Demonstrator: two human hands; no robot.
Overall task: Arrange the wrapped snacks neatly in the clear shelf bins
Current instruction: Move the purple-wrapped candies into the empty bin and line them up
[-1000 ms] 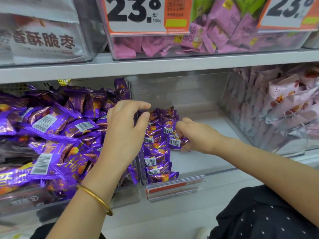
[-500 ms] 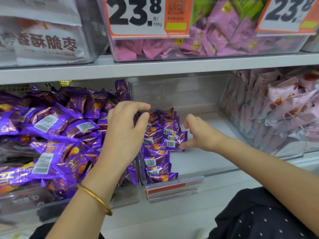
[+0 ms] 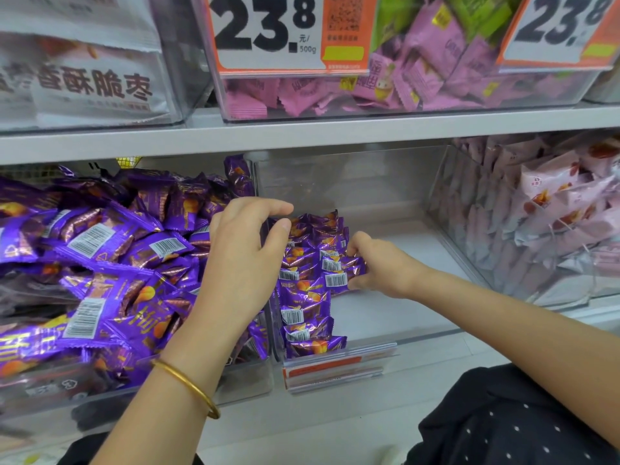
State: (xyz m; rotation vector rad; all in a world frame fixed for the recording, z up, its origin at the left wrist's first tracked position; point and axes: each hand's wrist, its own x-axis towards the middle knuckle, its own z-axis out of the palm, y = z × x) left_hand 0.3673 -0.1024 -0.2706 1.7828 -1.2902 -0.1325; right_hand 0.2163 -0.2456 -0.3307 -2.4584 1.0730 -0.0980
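A person's right hand (image 3: 382,268) is pinching a purple snack (image 3: 335,279) by its edge. The packet is lying at the hand's nine o'clock, touching the row of purple snacks (image 3: 303,297) lining the left wall of the clear bin (image 3: 402,307). The left hand (image 3: 241,263), at nine o'clock of that row, is arching thumb and fingers over the bin's wall; whether it is gripping anything cannot be told. Farther toward nine o'clock, a loose heap of snacks (image 3: 100,256) is filling the neighbouring bin.

Shop: shelf bins (image 3: 352,182) of wrapped snacks (image 3: 100,250), price tags (image 3: 268,31).
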